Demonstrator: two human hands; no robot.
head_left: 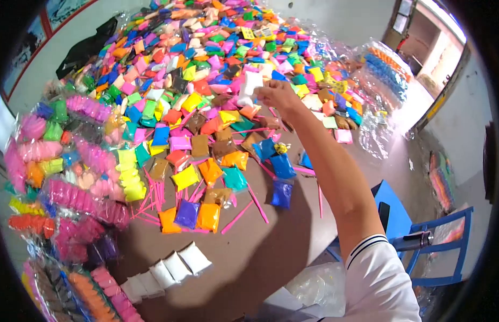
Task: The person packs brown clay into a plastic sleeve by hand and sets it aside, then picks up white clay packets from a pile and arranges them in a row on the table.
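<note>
My right hand (278,94) reaches far over the table, fingers closed on the edge of a small white packet (251,86). The packet is held up in front of a large heap of small coloured packets (206,59). Nearer to me, a row of overlapping white packets (177,266) lies on the brown table (249,241). Between the row and the heap are loose packets, among them an orange packet (208,217), a purple packet (187,213) and a blue packet (281,194). My left hand is out of the frame.
Pink sticks (257,204) lie scattered among the front packets. Clear bags of sorted packets (72,198) crowd the left side. On the right, a blue chair (443,249) carries a phone (384,216). Another bag of packets (386,70) stands at the far right.
</note>
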